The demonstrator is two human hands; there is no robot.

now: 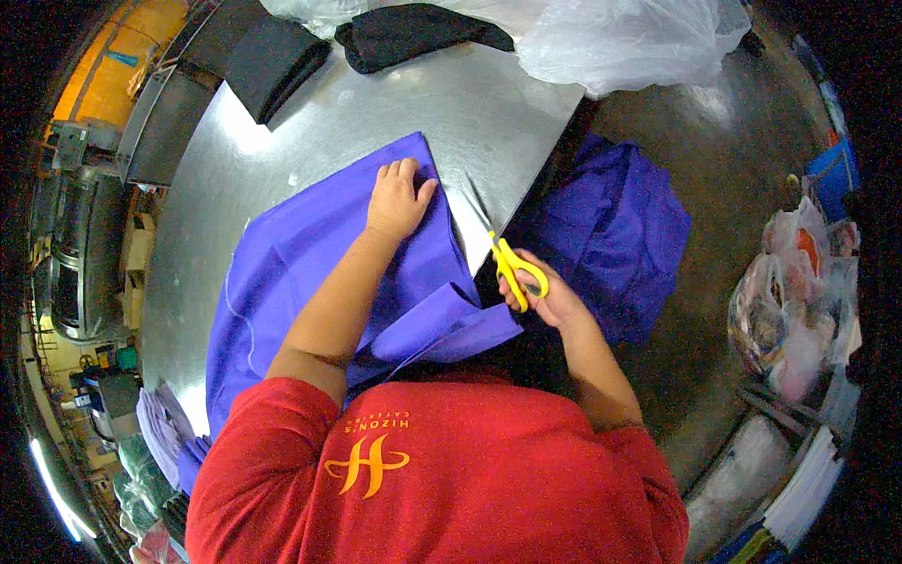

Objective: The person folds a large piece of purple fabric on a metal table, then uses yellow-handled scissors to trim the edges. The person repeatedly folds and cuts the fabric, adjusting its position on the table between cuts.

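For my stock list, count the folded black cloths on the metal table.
2. The left folded black cloth lies toward the far left of the metal table; the right folded black cloth lies beside it, near the whitish plastic. Others may be hidden beneath the plastic.

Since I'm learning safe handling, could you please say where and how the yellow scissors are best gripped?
Probably by the yellow handle loops, from the near right, where the right hand holds them; the blades point forward, slightly left.

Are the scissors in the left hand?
No, the right hand holds the yellow-handled scissors; the left hand rests on purple cloth.
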